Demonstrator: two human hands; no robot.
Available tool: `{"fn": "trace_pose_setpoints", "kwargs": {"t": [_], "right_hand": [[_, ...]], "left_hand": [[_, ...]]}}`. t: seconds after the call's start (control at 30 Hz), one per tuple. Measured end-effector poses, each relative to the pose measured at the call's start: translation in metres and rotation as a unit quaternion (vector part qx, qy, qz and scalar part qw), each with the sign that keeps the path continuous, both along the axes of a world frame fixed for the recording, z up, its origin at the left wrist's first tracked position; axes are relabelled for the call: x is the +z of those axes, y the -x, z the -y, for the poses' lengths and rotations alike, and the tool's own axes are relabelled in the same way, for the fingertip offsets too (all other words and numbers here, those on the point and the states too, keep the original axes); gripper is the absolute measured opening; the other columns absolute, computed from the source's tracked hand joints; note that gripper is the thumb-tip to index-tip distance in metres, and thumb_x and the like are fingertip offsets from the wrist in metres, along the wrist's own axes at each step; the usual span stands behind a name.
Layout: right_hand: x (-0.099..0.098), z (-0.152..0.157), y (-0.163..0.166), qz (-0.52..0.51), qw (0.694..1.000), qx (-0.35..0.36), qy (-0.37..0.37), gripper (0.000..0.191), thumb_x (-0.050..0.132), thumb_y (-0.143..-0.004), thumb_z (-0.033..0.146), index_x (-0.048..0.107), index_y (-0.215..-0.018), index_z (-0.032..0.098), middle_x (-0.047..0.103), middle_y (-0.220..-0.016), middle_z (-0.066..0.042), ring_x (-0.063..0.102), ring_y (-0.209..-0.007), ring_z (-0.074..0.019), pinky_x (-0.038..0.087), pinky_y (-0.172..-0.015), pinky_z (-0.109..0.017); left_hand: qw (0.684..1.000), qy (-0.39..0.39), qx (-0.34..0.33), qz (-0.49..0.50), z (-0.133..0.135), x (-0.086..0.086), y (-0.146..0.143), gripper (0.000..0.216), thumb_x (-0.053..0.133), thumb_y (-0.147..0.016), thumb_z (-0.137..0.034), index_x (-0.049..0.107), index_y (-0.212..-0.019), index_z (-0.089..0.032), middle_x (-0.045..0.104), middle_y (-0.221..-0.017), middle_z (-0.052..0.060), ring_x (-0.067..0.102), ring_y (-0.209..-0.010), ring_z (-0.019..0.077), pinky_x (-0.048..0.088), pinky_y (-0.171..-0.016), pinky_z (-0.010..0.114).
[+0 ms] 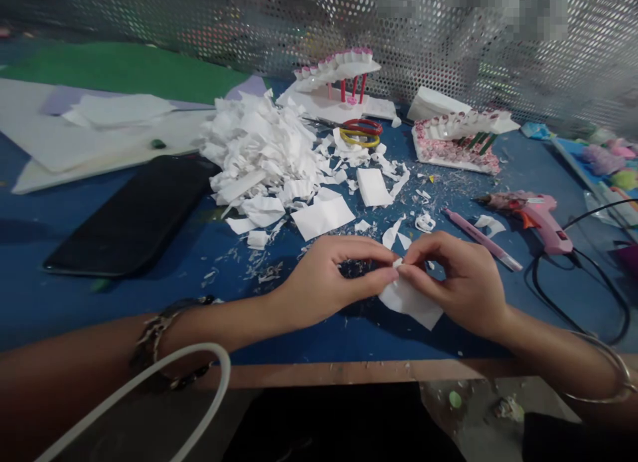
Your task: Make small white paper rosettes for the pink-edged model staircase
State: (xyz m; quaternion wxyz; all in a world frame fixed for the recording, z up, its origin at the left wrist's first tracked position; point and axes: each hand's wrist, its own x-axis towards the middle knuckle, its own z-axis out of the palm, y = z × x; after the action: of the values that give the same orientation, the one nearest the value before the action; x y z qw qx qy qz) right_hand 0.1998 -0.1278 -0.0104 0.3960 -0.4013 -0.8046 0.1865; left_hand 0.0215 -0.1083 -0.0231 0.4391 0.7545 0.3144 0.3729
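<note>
a blue surface (309,346) with a bare wooden front edge (359,372) stands before a perforated metal screen (279,23). near that edge, the left hand (323,276) and right hand (458,282) meet tip to tip, thumb and forefinger of each pinched together on the top of a white paper piece (411,304), which spreads out below the fingertips, partly behind the right hand. a dark beaded bracelet (149,339) circles the left wrist, a thin bangle (625,369) the right.

just beyond the fingers lie torn white scraps (391,232) and a small white block (373,187). to the right are a pink marker (478,236) and a pink glue gun (538,216) with an orange trigger, its black cord (543,292) looping toward the front. to the left rises a heap of torn paper (264,149), with scissors (359,139) with red and yellow handles beside it, and a black smartphone (134,216) farther left.

farther back, white boards (40,129) lie near a green sheet (134,66); one stepped white model (343,70) stands on red posts, another (463,124) on green posts over a speckled base (428,149).
</note>
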Motion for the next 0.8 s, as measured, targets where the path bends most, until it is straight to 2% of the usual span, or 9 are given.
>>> {"fn": "trace_pose_setpoints", "kwargs": {"t": [0.13,0.37,0.53,0.67,0.8], "right_hand": [[0.0,0.001,-0.002,0.001,1.0,0.006,-0.005,0.006,0.059,-0.076,0.017,0.055,-0.072,0.017,0.06,-0.062,0.004,0.053,-0.053,-0.0037,0.04,-0.048,-0.014],[-0.001,0.002,-0.004,-0.003,1.0,0.009,0.018,0.005,0.058,-0.079,0.018,0.055,-0.075,0.018,0.059,-0.062,0.006,0.052,-0.054,-0.0021,0.04,-0.051,-0.011],[-0.003,0.0,-0.009,-0.007,1.0,0.017,0.016,0.003,0.057,-0.079,0.019,0.055,-0.081,0.018,0.06,-0.067,0.003,0.055,-0.058,-0.0046,0.044,-0.054,-0.014],[-0.004,-0.005,-0.013,0.025,0.997,0.064,-0.047,0.02,0.06,-0.076,0.016,0.054,-0.095,0.019,0.062,-0.079,0.001,0.058,-0.07,-0.008,0.048,-0.066,-0.019],[-0.004,-0.007,-0.014,0.063,0.984,0.127,-0.109,0.021,0.054,-0.079,0.007,0.057,-0.096,0.019,0.061,-0.086,-0.003,0.056,-0.082,-0.0101,0.048,-0.072,-0.023]], "left_hand": [[1.0,-0.002,-0.015,-0.004,-0.003,0.0,0.0,0.012,0.062,-0.075,-0.025,0.066,-0.079,-0.015,0.068,-0.082,0.003,0.061,-0.076,0.0134,0.048,-0.07,0.019],[0.997,0.072,-0.033,-0.011,-0.005,-0.001,0.001,0.013,0.06,-0.077,-0.026,0.064,-0.081,-0.015,0.066,-0.079,0.0,0.059,-0.072,0.0093,0.045,-0.064,0.014],[0.993,0.115,-0.029,0.009,-0.004,-0.002,0.0,0.015,0.059,-0.077,-0.029,0.062,-0.078,-0.014,0.062,-0.073,-0.001,0.054,-0.066,0.0075,0.043,-0.059,0.014],[0.988,0.151,-0.012,0.022,-0.004,-0.001,0.0,0.017,0.06,-0.076,-0.03,0.061,-0.077,-0.013,0.059,-0.068,-0.002,0.05,-0.06,0.0051,0.039,-0.055,0.013],[0.982,0.183,-0.028,0.027,-0.005,-0.003,0.0,0.017,0.061,-0.075,-0.03,0.06,-0.075,-0.012,0.057,-0.066,-0.003,0.049,-0.059,0.0046,0.037,-0.054,0.013]]}}
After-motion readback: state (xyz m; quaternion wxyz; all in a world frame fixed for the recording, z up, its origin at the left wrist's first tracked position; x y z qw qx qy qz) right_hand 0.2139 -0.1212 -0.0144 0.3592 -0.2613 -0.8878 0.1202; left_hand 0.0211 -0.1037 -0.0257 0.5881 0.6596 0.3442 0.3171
